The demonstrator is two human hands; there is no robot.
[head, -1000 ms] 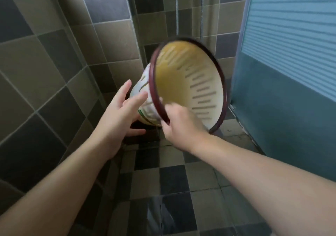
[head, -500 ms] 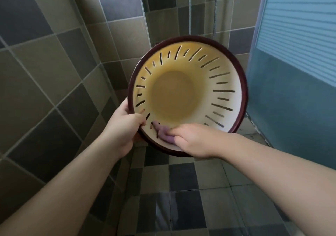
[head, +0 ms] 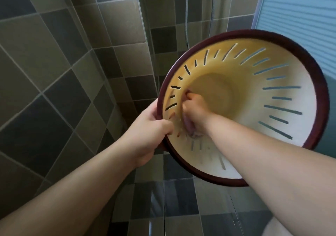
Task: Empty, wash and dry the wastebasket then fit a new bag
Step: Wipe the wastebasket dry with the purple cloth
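Note:
The wastebasket (head: 283, 75) is cream inside with slotted walls and a dark red rim, held up in the air with its mouth facing me. My left hand (head: 147, 130) grips the rim at its lower left edge. Deep inside the basket, my right hand (head: 195, 112) is closed on a purple cloth (head: 189, 128) and presses it against the left inner wall. Only a small part of the cloth shows below the fist.
Grey and dark checkered tiles cover the wall (head: 54, 72) at left and the wet floor (head: 178, 208) below. A shower hose (head: 187, 17) hangs in the corner. A blue frosted door (head: 300, 8) stands at right, close behind the basket.
The basket turned its mouth toward me and shifted right. My left hand took hold of the rim. My right hand went from the rim to deep inside with the cloth.

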